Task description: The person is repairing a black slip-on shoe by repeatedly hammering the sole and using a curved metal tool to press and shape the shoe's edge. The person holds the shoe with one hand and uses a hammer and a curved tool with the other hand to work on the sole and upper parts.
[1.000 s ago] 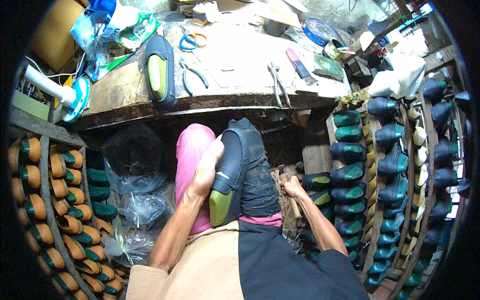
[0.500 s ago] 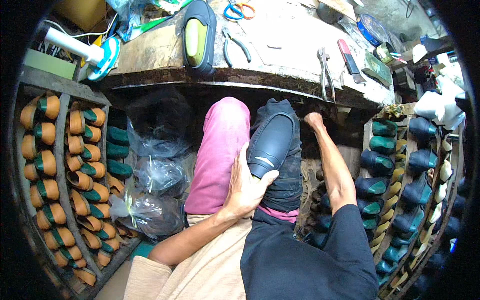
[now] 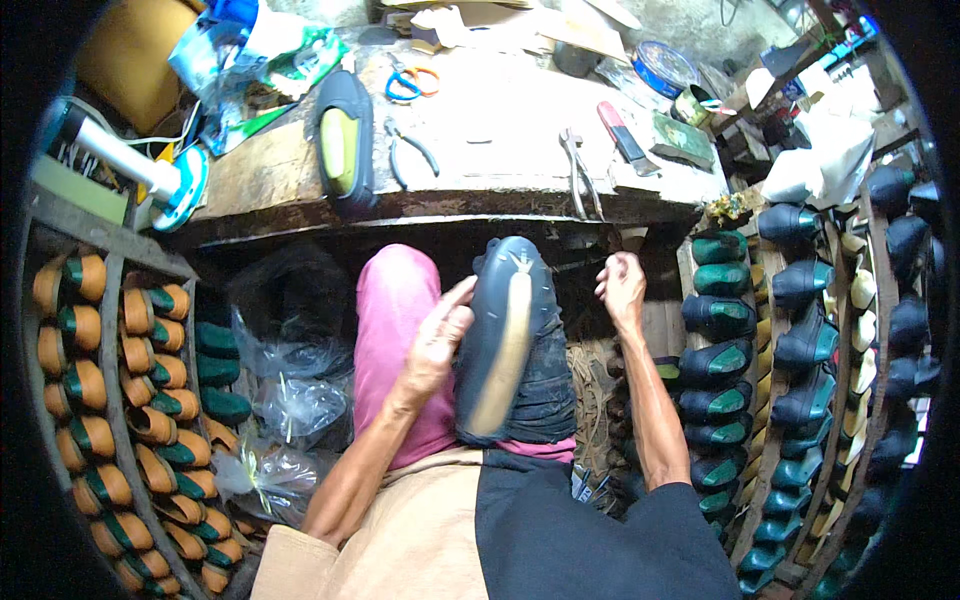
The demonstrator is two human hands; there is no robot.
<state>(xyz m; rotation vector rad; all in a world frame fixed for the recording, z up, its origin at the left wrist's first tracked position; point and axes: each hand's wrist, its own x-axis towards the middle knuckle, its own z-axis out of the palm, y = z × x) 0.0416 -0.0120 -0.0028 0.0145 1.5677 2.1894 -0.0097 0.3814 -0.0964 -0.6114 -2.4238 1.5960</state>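
Observation:
A dark loafer-style shoe [image 3: 482,350] lies upside down along my right thigh. A tan strip [image 3: 508,345] runs down the middle of its sole, with a few pale marks near the toe. My left hand [image 3: 437,345] is at the shoe's left edge, fingers loosely apart and not wrapped round it; whether the fingertips touch it I cannot tell. To the right of my knee, my right hand [image 3: 622,285] is raised with curled fingers. Anything inside those fingers is hidden.
On the bench ahead lie another dark shoe [image 3: 345,140], pliers [image 3: 408,155], scissors [image 3: 411,82], pincers [image 3: 577,175] and a red-handled blade [image 3: 622,132]. Racks of tan shoes [image 3: 85,330] stand left, dark shoes [image 3: 715,360] right. Plastic bags [image 3: 295,405] sit beside my left leg.
The shoe has been flipped from upper-up to sole-up on my thigh. My left hand has released its heel end and moved to its side. My right hand has turned and its fingers show more.

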